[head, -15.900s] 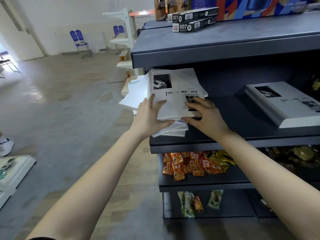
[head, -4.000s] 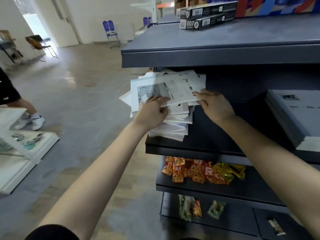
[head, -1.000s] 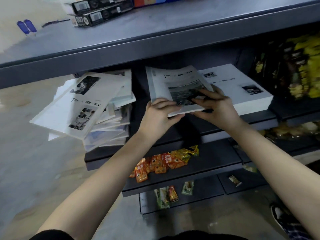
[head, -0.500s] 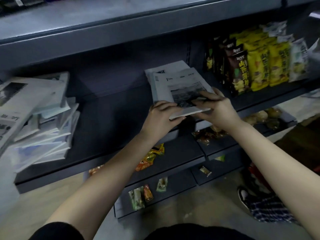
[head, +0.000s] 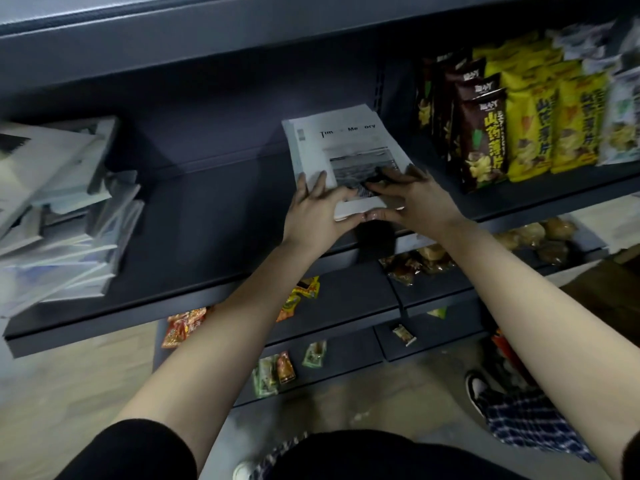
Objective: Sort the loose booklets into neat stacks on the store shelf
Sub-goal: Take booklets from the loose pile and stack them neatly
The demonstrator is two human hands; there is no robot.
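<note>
L hand & R hand pressed flat, fingers straight, unclenched, on the booklet stack mid-frame on the shelf.

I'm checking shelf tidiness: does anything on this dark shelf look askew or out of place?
Yes. The pile of white booklets at the left end of the dark grey metal shelf is fanned and crooked, edges pointing different ways. The other white booklet stack looks squared.
</note>
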